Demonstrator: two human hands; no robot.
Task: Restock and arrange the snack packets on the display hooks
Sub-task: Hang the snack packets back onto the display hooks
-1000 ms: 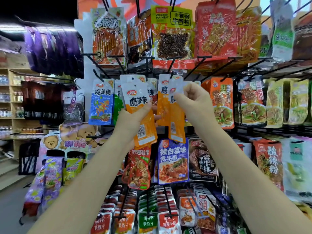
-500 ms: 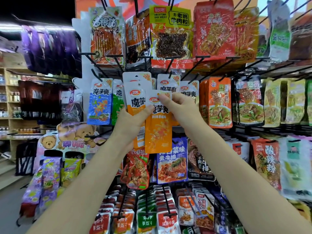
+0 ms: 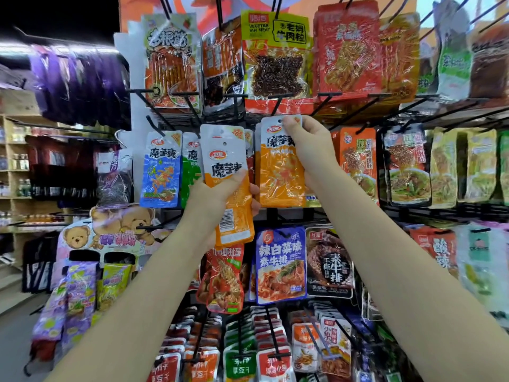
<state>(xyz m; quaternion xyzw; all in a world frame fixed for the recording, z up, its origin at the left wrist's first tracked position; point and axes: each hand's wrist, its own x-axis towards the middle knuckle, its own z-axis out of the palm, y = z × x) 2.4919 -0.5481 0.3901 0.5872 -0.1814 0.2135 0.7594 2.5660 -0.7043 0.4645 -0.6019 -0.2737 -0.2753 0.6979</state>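
Fingers (image 3: 292, 125) pinch orange packet (image 3: 281, 172), seemingly at hook (image 3: 278, 104).

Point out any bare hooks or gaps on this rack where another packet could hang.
Bare hooks jut at the rack's left edge, between the striped red packet above and the blue packet below. Elsewhere crowded: the right hand pinches an orange packet beside full hooks; the left hand grips a stack.
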